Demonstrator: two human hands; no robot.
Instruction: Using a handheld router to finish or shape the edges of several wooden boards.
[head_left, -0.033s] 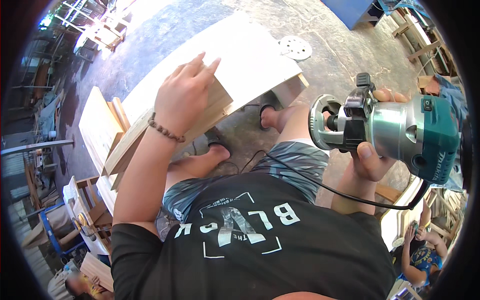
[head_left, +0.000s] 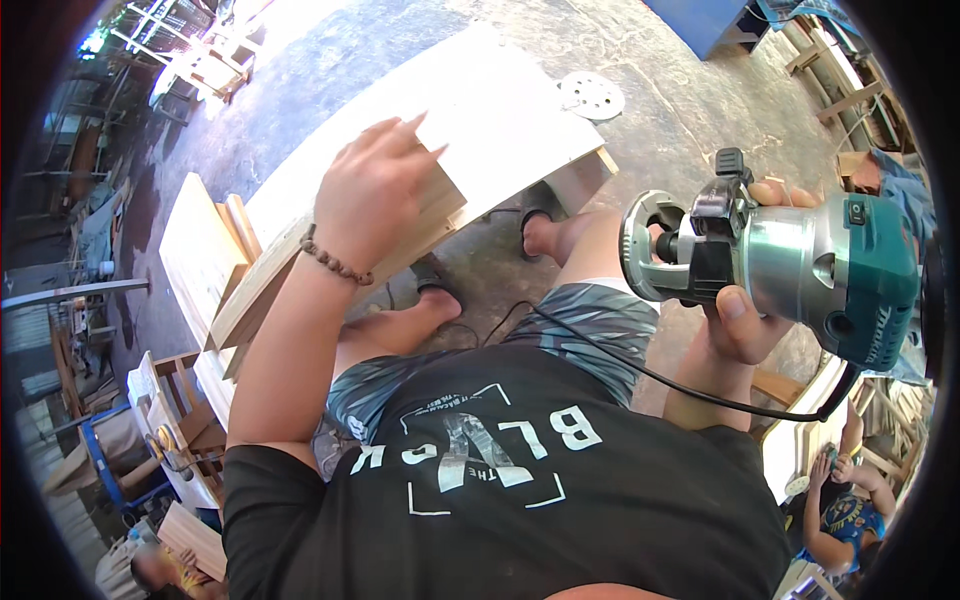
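Observation:
My right hand (head_left: 742, 322) grips a teal and silver trim router (head_left: 785, 250), fingers wrapped round its metal body. The router lies on its side in the air, its round base facing left. A black cord (head_left: 690, 395) runs from its rear end across my shorts. My left hand (head_left: 375, 185) is over the pale wooden panel (head_left: 520, 110) in front of me, fingers apart and tips smeared by motion. Whether it touches the wood I cannot tell. Below that hand, a wooden board (head_left: 435, 205) stands along the panel's near edge.
Beyond the panel's right end lies a white perforated disc (head_left: 592, 96). Loose boards (head_left: 200, 255) lean at its left end. Two other people work nearby, one at lower right (head_left: 845, 510), one at lower left (head_left: 170, 570). A blue box-like thing (head_left: 700, 25) stands far right.
My left hand has shifted slightly to the right, its fingers bending a little. My right hand and the router have barely moved.

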